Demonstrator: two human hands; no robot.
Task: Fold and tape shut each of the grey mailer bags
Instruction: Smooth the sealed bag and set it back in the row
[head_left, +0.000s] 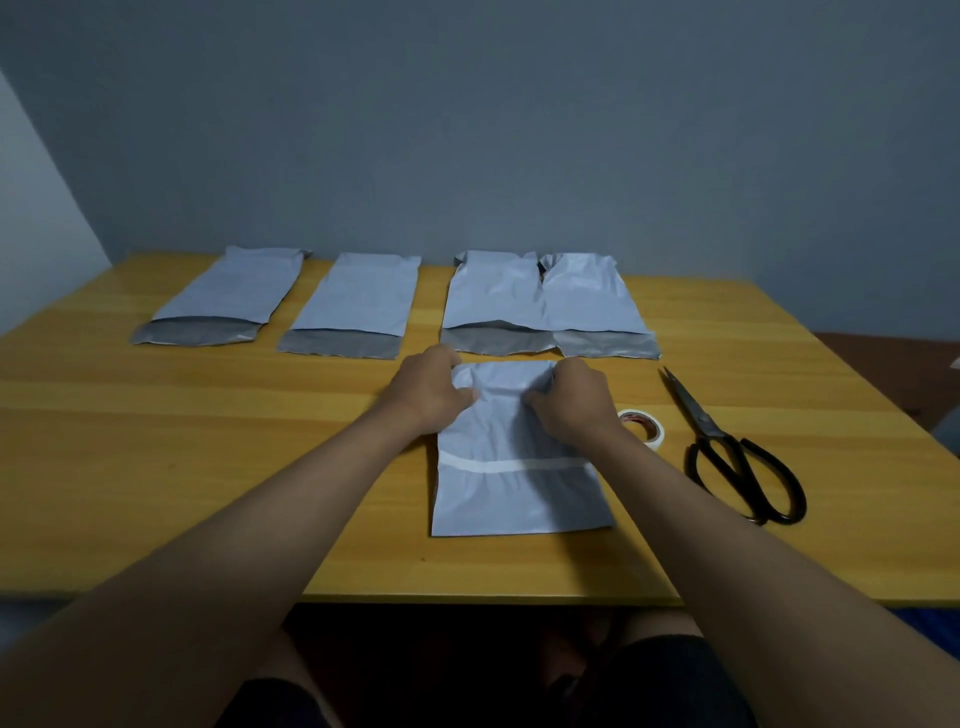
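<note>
Hands on the near bag (519, 467), which lies flat on the table (208, 441) at centre front, a white strip across its lower half. Left hand (428, 387) grips the bag's far left corner, fingers curled over the edge, thumb pressing the top face. Right hand (571, 397) grips the far right corner the same way, fingers curled round the folded edge. Far end of the bag looks creased and bunched between the hands. Four more bags in a row further back, open dark flaps toward the person: first bag (234, 296) at left, second bag (358, 306), third bag (493, 301) and fourth bag (592, 306) touching side by side. Tape roll (644, 423) just beside the right wrist, partly hidden. Black scissors (727, 447) lie right of the roll, blades pointing away.
</note>
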